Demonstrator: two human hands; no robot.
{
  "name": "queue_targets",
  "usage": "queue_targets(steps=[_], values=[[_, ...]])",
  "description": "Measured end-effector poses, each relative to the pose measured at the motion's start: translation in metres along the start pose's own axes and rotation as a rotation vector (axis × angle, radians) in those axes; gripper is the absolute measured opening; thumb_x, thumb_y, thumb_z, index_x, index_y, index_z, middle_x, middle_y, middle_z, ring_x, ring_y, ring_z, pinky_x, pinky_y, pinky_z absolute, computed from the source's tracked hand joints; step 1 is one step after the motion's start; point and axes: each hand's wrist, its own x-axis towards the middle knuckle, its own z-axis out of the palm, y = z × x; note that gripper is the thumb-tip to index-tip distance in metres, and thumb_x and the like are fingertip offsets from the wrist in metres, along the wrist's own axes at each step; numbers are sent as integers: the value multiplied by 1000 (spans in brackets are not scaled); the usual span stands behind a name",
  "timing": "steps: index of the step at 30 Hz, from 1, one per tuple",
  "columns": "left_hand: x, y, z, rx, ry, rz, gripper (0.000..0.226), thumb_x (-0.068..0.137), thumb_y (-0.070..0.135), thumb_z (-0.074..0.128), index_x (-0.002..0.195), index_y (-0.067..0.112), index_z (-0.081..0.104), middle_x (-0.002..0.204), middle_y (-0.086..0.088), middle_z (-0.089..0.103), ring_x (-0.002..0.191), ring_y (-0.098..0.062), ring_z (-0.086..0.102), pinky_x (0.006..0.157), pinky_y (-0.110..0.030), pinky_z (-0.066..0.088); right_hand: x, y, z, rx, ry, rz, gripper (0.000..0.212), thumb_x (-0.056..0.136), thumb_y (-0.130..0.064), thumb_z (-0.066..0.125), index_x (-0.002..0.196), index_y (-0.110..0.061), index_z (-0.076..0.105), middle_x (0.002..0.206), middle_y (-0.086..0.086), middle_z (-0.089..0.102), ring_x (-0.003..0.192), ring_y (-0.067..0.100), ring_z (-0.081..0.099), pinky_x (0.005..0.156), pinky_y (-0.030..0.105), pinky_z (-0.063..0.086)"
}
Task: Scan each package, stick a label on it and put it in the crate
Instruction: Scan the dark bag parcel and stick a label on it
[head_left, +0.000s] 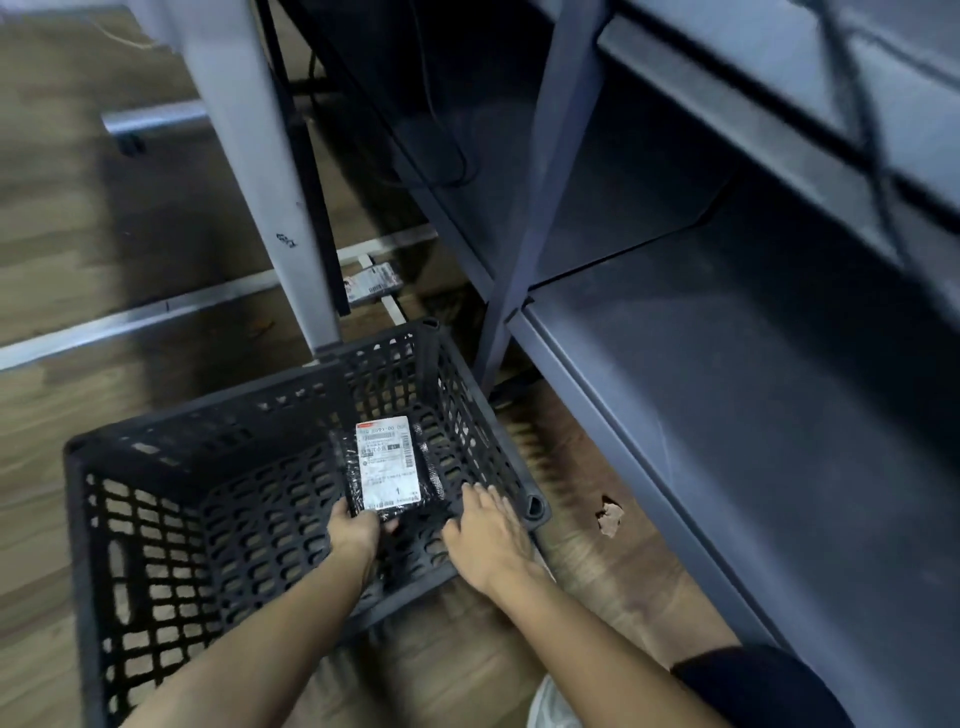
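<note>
A black perforated plastic crate (156, 457) stands on the wooden floor below me. Inside it, near the right wall, is a small black package (387, 467) with a white printed label (388, 465) on top. My left hand (356, 530) reaches into the crate and grips the package's near edge. My right hand (488, 535) rests on the crate's right rim with the fingers spread and fairly straight.
Grey metal shelving (727, 389) rises on the right, its lower shelves bare. A grey table leg (260, 182) stands behind the crate. Another labelled item (371, 283) lies on the floor beyond it. A torn scrap (610, 514) lies by the shelf.
</note>
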Motion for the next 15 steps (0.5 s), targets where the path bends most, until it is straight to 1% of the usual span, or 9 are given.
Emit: queue_targets(steps=[2,4,5,8,10,11,13,15], values=[[-21,8,-1,7,-21,67,51,94,-11,35,140,11,42,133,-14,56,40,-16,62,37,-18,48,-15,-2,-3,14,26,14,61,101,-30,33,153,-7,12,161,8,11,149,19,5,121,30,0],[-47,16,-4,0,-54,106,50,94,-12,33,140,7,42,132,-13,56,34,-7,58,35,-15,45,-31,-6,-10,10,65,17,60,101,-29,34,153,-7,13,161,9,12,149,20,7,121,31,2],[-61,20,-6,-4,-65,125,50,95,-12,31,140,7,41,131,-12,55,33,-5,57,35,-14,43,-39,-8,-15,0,88,15,60,100,-28,34,153,-7,14,161,9,12,148,19,7,121,31,2],[-101,36,-20,-1,-123,161,51,96,-10,30,143,9,38,135,-10,53,37,-7,59,36,-13,42,-64,-17,-34,-23,169,8,59,100,-28,34,152,-6,16,161,8,13,148,19,8,121,31,2],[-122,48,-30,15,-136,190,51,96,-10,31,143,8,38,138,-12,52,40,-10,62,37,-14,45,-81,-23,-50,-29,226,2,60,100,-30,34,152,-6,16,161,8,13,148,19,8,120,31,2],[-133,54,-35,24,-144,200,51,96,-10,31,144,8,37,139,-12,50,43,-10,64,40,-16,47,-89,-26,-56,-26,244,2,60,101,-30,33,153,-6,15,161,7,13,148,19,8,120,31,2],[-154,64,-44,11,-159,219,54,97,-10,31,147,9,31,145,-11,44,51,-13,68,47,-19,51,-107,-32,-67,-22,288,-3,59,101,-29,32,152,-5,14,160,8,14,148,21,8,121,33,3],[-173,75,-50,-14,-173,243,55,97,-9,31,149,9,27,147,-11,42,40,-11,62,46,-19,52,-124,-37,-76,-34,340,-19,59,100,-28,33,151,-4,17,159,9,18,148,23,10,121,34,5]])
